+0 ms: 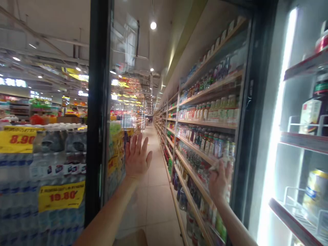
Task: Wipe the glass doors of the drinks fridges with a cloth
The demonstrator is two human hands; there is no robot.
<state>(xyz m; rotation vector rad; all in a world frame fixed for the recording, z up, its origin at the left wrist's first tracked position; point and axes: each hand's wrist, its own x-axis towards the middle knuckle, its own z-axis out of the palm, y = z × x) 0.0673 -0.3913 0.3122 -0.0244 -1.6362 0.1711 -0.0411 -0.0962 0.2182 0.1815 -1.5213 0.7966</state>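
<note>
A glass door [98, 102] with a dark frame stands in front of me, swung out from a lit cooler. My left hand [137, 155] is raised at the pane's left half, palm toward the glass and fingers spread, with nothing in it. Over on the right part of the pane is my right hand [220, 179], its fingers bent and blurred. Something small and pale shows at its fingertips; I cannot make out what it is. Through or mirrored in the glass appear shelves of bottles [207, 143].
On the right, cooler shelves [304, 140] hold a bottle [311, 112] and a yellow-topped can [314, 191] beside a bright light strip [278, 119]. Stacked packs of bottled water [17, 191] with yellow price signs [61, 195] stand left of the door. A tiled floor [159, 201] shows through the glass.
</note>
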